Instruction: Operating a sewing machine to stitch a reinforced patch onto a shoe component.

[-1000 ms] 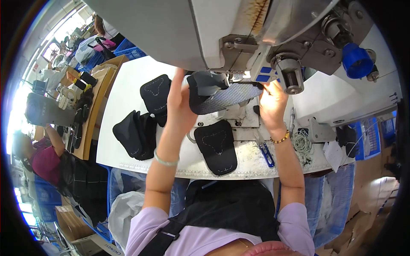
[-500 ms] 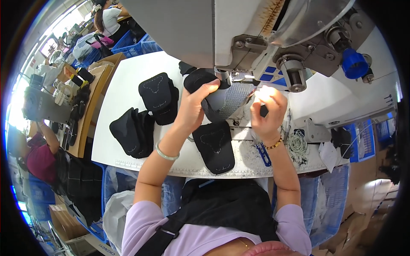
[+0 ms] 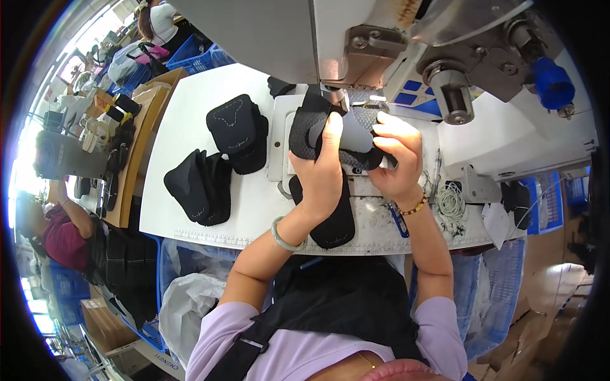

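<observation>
Under the head of a sewing machine (image 3: 365, 54) I hold a black-and-grey padded fabric piece (image 3: 356, 134), its edges curled upward. My left hand (image 3: 319, 170) grips its left side, thumb on top. At the right edge, the fingers of my right hand (image 3: 399, 155) are closed on the same piece. Partly beneath my left hand lies a flat black fabric piece (image 3: 333, 222). To the left on the white table are two stacks of black pieces, one with white marking lines (image 3: 236, 127) and another fanned out (image 3: 200, 190).
Blue thread snips (image 3: 399, 222) lie near my right wrist, beside a coil of pale cord (image 3: 451, 200) and dark lint. Blue crates (image 3: 495, 292) stand below the table. At the left are a wooden bench (image 3: 143, 146) and a seated person (image 3: 67, 228).
My right hand has come from beside the needle area onto the fabric piece's right edge. My left hand has moved right, and the piece is turned, showing more of its grey inside.
</observation>
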Action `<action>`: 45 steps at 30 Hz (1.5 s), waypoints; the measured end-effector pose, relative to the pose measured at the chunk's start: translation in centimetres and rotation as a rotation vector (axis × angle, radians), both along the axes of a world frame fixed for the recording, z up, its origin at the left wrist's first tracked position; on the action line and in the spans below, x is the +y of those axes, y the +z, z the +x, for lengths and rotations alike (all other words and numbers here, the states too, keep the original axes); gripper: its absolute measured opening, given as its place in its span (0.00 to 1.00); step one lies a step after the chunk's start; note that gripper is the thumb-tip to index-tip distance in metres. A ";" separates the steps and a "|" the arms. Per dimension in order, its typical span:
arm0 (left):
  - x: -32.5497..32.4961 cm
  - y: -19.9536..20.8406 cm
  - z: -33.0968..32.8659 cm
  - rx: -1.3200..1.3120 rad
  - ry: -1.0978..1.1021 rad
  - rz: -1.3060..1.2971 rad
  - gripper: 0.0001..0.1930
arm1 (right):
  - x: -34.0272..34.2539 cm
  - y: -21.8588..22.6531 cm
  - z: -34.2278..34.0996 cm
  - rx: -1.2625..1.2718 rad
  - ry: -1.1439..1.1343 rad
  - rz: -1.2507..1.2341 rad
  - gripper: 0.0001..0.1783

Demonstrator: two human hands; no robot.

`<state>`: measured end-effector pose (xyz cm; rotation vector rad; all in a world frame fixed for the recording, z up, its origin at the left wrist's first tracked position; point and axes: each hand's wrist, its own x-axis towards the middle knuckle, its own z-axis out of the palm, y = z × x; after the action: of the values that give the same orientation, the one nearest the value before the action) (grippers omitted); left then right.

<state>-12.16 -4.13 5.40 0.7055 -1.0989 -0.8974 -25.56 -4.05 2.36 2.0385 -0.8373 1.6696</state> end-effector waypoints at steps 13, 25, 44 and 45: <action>-2.4 -0.8 7.1 -0.977 0.343 -1.006 0.28 | 0.9 1.8 -0.5 0.137 -0.026 0.000 0.16; -3.1 1.0 5.3 -1.058 0.354 -1.170 0.16 | 1.0 2.2 -1.0 0.173 -0.036 -0.012 0.15; -3.9 2.2 5.6 -1.070 0.194 -1.175 0.16 | 1.2 3.2 -2.0 0.262 -0.011 0.107 0.13; -4.2 2.0 5.5 -1.060 0.199 -1.175 0.16 | 1.1 3.4 -1.9 0.257 -0.014 0.108 0.13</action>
<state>-6.63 -8.28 7.44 0.2148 -2.1261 0.4729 -27.45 -2.91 5.75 2.2531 -0.8650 1.3428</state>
